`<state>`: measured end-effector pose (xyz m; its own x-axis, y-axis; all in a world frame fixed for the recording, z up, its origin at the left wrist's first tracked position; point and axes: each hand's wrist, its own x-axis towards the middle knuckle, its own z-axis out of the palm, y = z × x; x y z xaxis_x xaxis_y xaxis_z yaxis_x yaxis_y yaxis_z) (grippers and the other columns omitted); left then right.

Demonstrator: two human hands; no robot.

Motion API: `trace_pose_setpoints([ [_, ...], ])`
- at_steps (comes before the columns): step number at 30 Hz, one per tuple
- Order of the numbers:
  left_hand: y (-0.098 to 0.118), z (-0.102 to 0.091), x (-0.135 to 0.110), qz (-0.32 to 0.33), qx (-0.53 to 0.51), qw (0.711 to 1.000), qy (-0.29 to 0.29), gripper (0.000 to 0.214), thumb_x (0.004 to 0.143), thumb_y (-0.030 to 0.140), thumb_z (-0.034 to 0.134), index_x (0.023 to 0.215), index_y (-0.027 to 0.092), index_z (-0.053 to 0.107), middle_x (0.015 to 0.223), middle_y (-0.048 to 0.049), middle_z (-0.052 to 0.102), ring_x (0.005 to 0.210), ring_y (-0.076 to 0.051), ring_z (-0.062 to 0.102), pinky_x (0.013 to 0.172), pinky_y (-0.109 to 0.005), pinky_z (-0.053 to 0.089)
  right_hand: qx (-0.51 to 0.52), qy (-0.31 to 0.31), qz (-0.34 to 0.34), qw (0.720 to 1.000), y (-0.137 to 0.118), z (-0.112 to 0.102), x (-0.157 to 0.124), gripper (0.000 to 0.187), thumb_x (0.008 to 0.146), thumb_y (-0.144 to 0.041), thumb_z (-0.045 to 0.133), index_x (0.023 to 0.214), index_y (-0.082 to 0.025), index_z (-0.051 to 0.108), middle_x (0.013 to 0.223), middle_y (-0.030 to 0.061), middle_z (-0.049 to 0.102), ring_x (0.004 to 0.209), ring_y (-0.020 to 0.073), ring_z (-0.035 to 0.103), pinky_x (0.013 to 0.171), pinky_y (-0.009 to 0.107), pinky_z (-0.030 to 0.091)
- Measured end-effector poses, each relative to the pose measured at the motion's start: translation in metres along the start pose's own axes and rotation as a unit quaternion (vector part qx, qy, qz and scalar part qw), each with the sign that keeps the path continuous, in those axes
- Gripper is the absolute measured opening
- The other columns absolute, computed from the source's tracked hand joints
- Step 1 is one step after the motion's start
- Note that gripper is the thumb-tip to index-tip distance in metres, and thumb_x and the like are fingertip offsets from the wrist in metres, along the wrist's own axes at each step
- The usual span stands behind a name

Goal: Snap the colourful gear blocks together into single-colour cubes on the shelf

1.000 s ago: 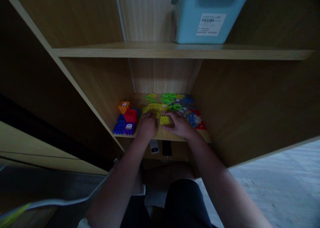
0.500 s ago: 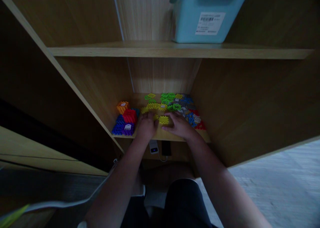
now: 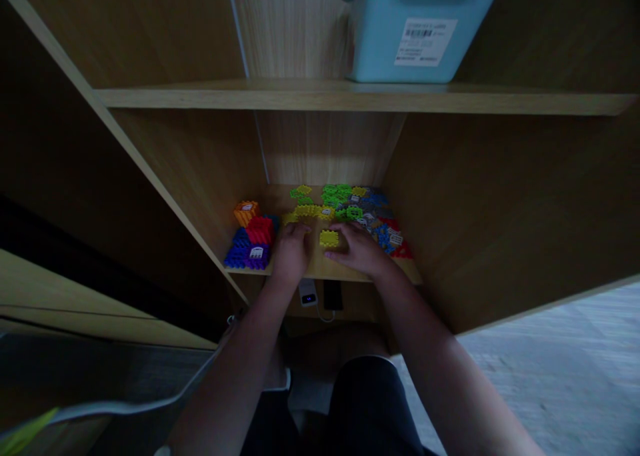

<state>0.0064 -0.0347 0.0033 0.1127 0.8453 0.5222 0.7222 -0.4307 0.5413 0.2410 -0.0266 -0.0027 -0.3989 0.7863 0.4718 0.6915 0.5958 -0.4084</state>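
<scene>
On the lower shelf board, my left hand (image 3: pixel 291 251) is closed, its fingers bent over a yellow interlocking tile that is almost wholly hidden beneath them. To the right, my right hand (image 3: pixel 359 248) has thumb and forefinger spread around a flat yellow square tile (image 3: pixel 329 238) with notched edges; I see gaps between the fingertips and this tile. Behind the hands lies a row of joined yellow tiles (image 3: pixel 307 211). Green tiles (image 3: pixel 337 193) are farther back. Blue tiles (image 3: pixel 384 236) and red tiles (image 3: pixel 403 250) lie beyond my right hand.
Left of my left hand stand built cubes: an orange cube (image 3: pixel 247 211), a red cube (image 3: pixel 261 230) and a purple cube (image 3: pixel 257 255). A light-blue bin (image 3: pixel 380 49) sits on the upper shelf (image 3: pixel 250 97). Below are a white power bank (image 3: pixel 308 293) and a dark phone-like slab (image 3: pixel 333 295).
My left hand has closed in over the yellow tile beside it, which showed more before. The right hand stays around its tile. The view has shifted slightly.
</scene>
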Motion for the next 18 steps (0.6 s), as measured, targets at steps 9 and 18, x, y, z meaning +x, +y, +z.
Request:
trace_pose_setpoints([
  [9,-0.001,-0.009,0.006,0.020,-0.264,0.964,-0.036,0.044,0.094,0.008,0.058,0.132,0.025,0.071,0.124,-0.0055,0.076,0.116,-0.021,0.073,0.103,-0.036,0.060,-0.038,0.090,-0.039,0.994,-0.018,-0.010,0.002,0.057,0.102,-0.039,0.073,0.154,-0.030,0.054,0.152,0.0141,0.063,0.141,0.0366,0.059,0.120,0.059,0.048],
  [18,0.002,0.012,0.017,-0.016,-0.449,0.884,-0.126,0.039,0.098,0.052,0.075,0.118,0.019,0.076,0.094,-0.0047,0.079,0.077,-0.016,0.075,0.077,-0.029,0.062,-0.041,0.155,-0.069,0.985,-0.018,-0.009,0.001,0.023,0.113,-0.030,0.051,0.126,-0.027,0.070,0.121,0.0118,0.074,0.115,0.0307,0.069,0.103,0.051,0.059],
])
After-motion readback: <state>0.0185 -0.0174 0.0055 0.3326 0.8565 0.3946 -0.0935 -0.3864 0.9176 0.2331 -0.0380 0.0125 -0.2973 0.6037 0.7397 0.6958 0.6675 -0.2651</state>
